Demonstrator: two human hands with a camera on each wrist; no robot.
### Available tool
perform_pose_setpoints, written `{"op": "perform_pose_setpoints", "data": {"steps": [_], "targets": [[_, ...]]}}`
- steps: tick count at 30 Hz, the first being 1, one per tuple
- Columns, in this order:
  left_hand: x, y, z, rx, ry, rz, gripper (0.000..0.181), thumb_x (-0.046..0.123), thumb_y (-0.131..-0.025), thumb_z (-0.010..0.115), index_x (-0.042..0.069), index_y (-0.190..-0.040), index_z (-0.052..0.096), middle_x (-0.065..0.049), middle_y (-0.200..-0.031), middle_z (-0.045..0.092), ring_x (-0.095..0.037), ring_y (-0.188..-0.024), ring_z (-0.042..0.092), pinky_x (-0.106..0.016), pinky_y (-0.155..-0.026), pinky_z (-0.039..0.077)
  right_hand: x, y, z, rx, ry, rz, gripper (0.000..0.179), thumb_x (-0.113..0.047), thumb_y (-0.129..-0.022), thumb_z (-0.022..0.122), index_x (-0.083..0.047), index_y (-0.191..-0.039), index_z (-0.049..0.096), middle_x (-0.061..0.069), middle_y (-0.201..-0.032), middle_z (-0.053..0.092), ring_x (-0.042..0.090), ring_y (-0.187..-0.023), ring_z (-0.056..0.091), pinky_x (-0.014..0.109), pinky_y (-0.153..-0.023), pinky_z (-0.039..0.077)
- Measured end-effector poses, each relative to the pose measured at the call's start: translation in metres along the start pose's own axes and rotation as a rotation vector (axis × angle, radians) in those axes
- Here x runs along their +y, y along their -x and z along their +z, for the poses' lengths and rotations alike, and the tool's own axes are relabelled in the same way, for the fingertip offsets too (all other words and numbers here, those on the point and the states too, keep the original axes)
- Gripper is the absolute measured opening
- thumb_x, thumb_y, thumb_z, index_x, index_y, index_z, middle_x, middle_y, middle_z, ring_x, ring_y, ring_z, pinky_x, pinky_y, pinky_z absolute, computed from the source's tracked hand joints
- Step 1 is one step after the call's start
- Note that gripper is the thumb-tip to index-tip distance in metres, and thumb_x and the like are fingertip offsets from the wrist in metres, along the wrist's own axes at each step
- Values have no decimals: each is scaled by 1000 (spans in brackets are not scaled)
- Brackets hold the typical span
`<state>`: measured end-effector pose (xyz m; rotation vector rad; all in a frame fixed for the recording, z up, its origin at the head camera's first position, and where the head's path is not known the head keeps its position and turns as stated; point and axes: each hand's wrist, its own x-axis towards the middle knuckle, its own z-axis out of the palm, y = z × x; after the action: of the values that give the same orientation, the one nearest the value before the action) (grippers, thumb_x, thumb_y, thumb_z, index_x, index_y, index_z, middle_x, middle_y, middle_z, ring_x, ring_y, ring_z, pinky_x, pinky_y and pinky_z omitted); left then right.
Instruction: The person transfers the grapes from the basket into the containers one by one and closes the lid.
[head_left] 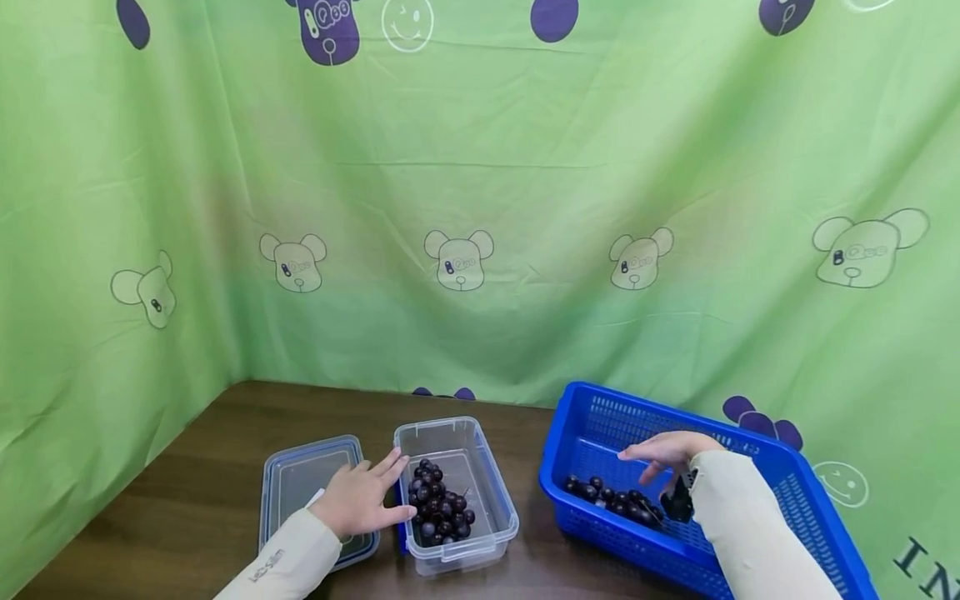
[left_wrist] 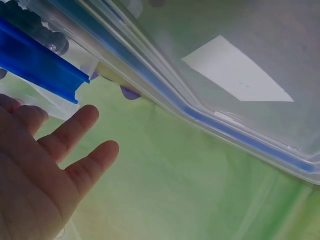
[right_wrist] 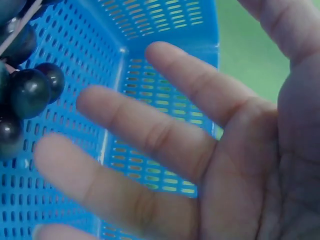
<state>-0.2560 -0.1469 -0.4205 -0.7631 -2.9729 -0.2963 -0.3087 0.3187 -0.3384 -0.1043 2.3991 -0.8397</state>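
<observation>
A clear plastic container [head_left: 491, 508] holds a bunch of dark grapes [head_left: 441, 504]. My left hand [head_left: 360, 497] is at the container's left side, fingers spread, fingertips right at the rim. In the left wrist view its fingers [left_wrist: 75, 130] are straight and apart beside a blue clip [left_wrist: 40, 62]. My right hand [head_left: 667, 454] hovers inside the blue basket [head_left: 600, 433], over more dark grapes [head_left: 611, 498]. The right wrist view shows its fingers [right_wrist: 150, 135] extended and spread, with nothing in them and the grapes [right_wrist: 30, 92] just beyond the fingertips.
A clear lid [head_left: 303, 467] with a blue seal lies left of the container, partly behind my left hand and sleeve. All of it stands on a brown wooden table [head_left: 195, 492]. A green printed curtain [head_left: 465, 192] hangs close behind the table and along its left side.
</observation>
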Motion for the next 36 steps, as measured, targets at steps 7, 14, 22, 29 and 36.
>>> {"op": "perform_pose_setpoints", "data": {"steps": [7, 14, 22, 29, 36], "targets": [[2, -3, 0, -5, -6, 13, 79, 63, -89, 47, 7, -145, 43, -12, -148, 41, -48, -109, 55, -61, -88, 42, 10, -7, 1, -105, 175, 92, 79, -53, -92, 48, 9, -140, 38, 36, -131, 47, 52, -120, 46, 69, -98, 27], [2, 0, -1, -23, 30, 0, 79, 62, -89, 48, 8, -145, 42, -13, -148, 40, -48, -114, 51, -64, -93, 38, 17, -24, 11, -252, 226, -23, 82, -50, -92, 50, 16, -138, 35, 40, -141, 30, 53, -125, 38, 55, -104, 33], [1, 2, 0, -20, 32, 4, 79, 62, -89, 48, 7, -145, 41, -13, -149, 39, -45, -110, 55, -63, -92, 38, 7, -25, 19, -214, 390, -33, 76, -52, -85, 58, 5, -134, 50, 29, -138, 44, 49, -131, 32, 57, -104, 31], [1, -2, 0, -32, 45, 22, 80, 63, -89, 47, 7, -146, 39, -13, -151, 36, -45, -106, 57, -63, -92, 38, 9, -23, 23, -188, 301, 43, 74, -44, -81, 65, 7, -133, 50, 35, -138, 39, 53, -131, 28, 62, -104, 27], [-1, -3, -5, -21, 53, 22, 80, 61, -89, 49, 6, -146, 40, -14, -150, 37, -46, -101, 60, -62, -90, 40, 0, -26, 23, -187, 311, 16, 71, -33, -77, 63, 9, -132, 50, 32, -137, 42, 50, -131, 31, 60, -105, 27]]}}
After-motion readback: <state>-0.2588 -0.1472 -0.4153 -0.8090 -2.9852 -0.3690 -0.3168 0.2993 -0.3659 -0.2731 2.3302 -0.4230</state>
